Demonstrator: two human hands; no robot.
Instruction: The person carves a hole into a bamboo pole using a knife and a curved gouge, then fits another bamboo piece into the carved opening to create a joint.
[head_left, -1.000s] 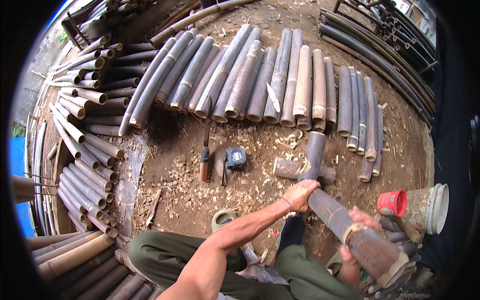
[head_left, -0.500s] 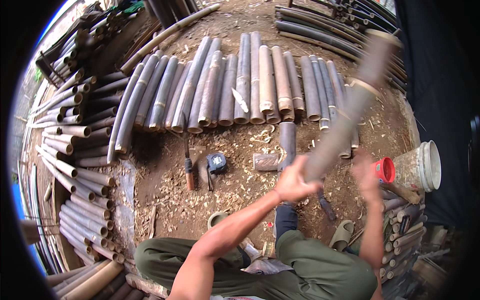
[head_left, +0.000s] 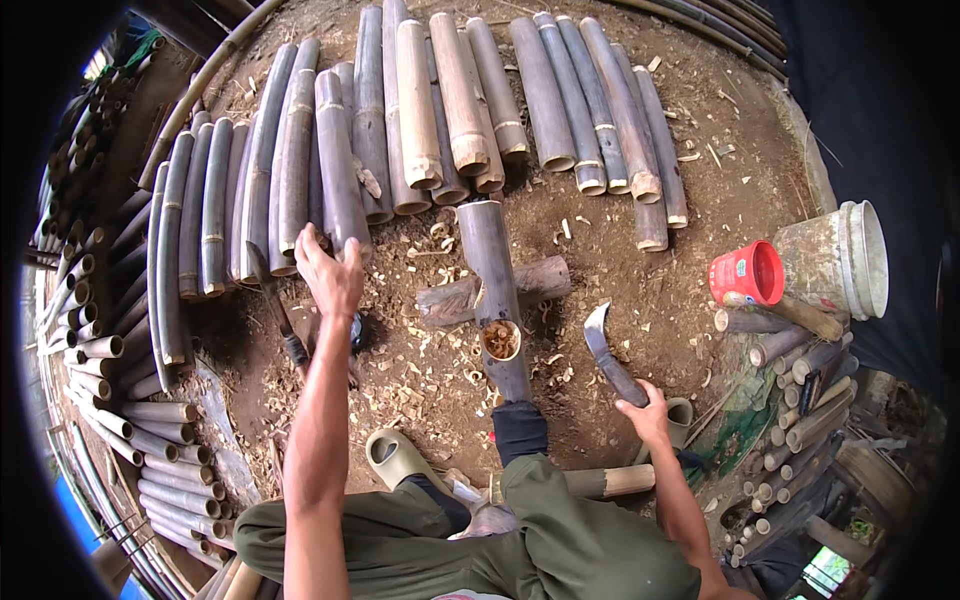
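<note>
My left hand (head_left: 331,278) is at the near end of a grey-brown bamboo tube (head_left: 341,160), its thumb against the tube and its fingers beside it. This tube lies on the row of bamboo tubes. Low on the right, my right hand (head_left: 647,413) is closed round the handle of a curved knife (head_left: 606,350), blade pointing up and away. Between my hands a notched bamboo post (head_left: 487,245) leans over a short log (head_left: 445,303), its near opening full of brown bits. By its lower end is my dark-covered foot (head_left: 521,430).
A long-bladed knife (head_left: 277,312) lies left of my forearm, which partly hides a blue tape measure (head_left: 357,332). At right stand a red tub (head_left: 748,274) and a whitish bucket (head_left: 825,258). Stacked bamboo (head_left: 180,470) lines the left; shavings litter the dirt floor.
The bamboo tube that was raised at right now lies on the row at left, with my left hand at its end. My right hand has come down and now holds the curved knife.
</note>
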